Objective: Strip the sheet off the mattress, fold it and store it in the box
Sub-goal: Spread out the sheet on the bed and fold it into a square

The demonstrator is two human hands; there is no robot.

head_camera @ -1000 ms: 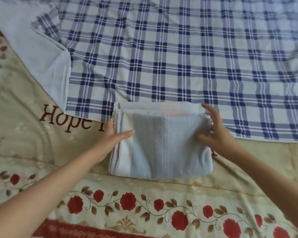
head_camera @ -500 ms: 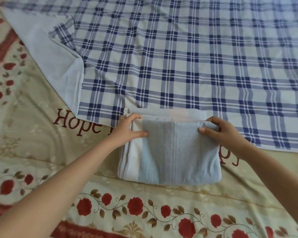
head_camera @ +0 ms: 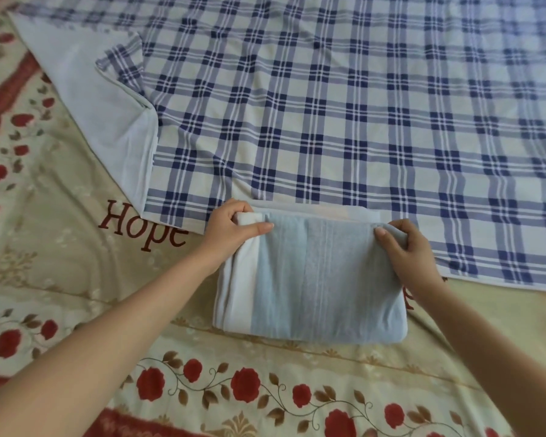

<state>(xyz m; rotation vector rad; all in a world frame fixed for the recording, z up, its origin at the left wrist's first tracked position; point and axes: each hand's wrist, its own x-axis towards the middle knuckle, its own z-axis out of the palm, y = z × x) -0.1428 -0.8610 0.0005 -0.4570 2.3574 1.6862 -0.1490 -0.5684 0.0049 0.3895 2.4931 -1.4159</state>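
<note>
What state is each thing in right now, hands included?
Left hand: grips the far left corner of the folded blue sheet.
Right hand: grips its far right corner.
Folded blue sheet: compact rectangle, lying on the floral cover, partly over the plaid sheet.
Plaid sheet: spread flat, left corner turned back.
Floral cover: spread underneath, slightly wrinkled.

A folded pale blue and white cloth bundle lies on a cream bedspread with red roses. The left hand grips the bundle's far left corner, the right hand its far right corner. A blue and white checked sheet spreads beyond the bundle.
</note>
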